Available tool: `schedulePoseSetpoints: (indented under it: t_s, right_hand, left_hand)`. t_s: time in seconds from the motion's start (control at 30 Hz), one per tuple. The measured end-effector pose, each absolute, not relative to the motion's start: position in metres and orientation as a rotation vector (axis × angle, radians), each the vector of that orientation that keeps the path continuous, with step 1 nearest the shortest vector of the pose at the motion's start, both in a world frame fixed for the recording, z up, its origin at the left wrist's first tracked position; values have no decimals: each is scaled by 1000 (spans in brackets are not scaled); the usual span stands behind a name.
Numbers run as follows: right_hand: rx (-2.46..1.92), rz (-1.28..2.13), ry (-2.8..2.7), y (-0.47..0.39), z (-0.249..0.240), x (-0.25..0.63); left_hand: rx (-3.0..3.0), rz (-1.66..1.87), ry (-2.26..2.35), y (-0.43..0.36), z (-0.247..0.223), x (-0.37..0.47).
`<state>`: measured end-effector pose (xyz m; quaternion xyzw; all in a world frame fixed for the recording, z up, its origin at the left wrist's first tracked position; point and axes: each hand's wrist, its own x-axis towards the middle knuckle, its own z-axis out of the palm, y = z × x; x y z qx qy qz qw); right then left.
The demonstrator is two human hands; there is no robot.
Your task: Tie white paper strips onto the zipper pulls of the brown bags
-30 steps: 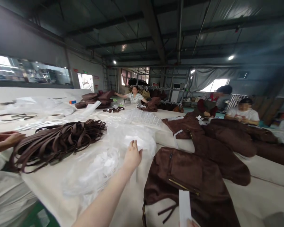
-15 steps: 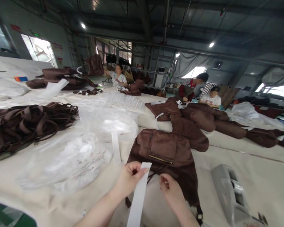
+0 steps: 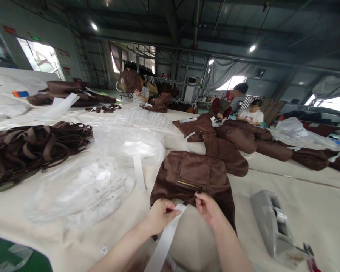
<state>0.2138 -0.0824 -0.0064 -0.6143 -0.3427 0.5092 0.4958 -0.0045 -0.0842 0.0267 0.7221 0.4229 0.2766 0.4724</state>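
My left hand (image 3: pixel 163 216) is closed, pinching one end of a long white strip (image 3: pixel 166 241) between thumb and fingers. The strip hangs down toward the bottom edge of the view. In front of both hands a dark brown backpack (image 3: pixel 200 170) lies on the table, its brass zip pocket facing up. My right hand (image 3: pixel 206 207) is closed in a pinch at the bag's near part, just below the zip. Thin dark cords lie close to these fingertips, but what they grip is too small to make out.
A grey tape dispenser (image 3: pixel 274 223) and a red-handled tool (image 3: pixel 311 257) lie on the right. Clear plastic bags (image 3: pixel 82 192) and a heap of brown straps (image 3: pixel 36 147) cover the left. More brown bags (image 3: pixel 238 138) lie behind; several people work beyond.
My right hand has moved forward to the bag and closed in a pinch. My left hand has shifted slightly right and down with the strip. In the background, a person's raised brown bag has moved right.
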Motion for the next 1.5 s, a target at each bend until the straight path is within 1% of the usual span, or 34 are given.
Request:
schedulePoseSetpoints:
  t_s: [0.17,0.23,0.4,0.77,1.07,1.2,1.3,1.5]
  right_hand:
    - [-941,1445,-474,-102,-5,233]
    - [-865,1500,-418,-104,-5,233]
    - [-856,1444,-405,-104,-7,230]
    - [-842,1408,-329,-104,-14,235]
    - [-864,1403,-323,-104,-15,231]
    - [-906,1413,-364,-104,-13,229]
    - [-934,1413,-392,-105,-12,228]
    - [-967,1407,-529,-106,-10,222]
  left_hand:
    - [1965,594,1085,-83,10,-1]
    - [2025,573,1119,-82,6,2]
    - [2088,551,1076,-79,5,1]
    - [1986,451,1059,-83,22,-14]
    - [2168,490,1186,-76,12,-18]
    - [2221,500,1199,-76,18,-17]
    - [2277,438,1206,-75,27,-13]
    - [2298,361,1044,-66,33,3]
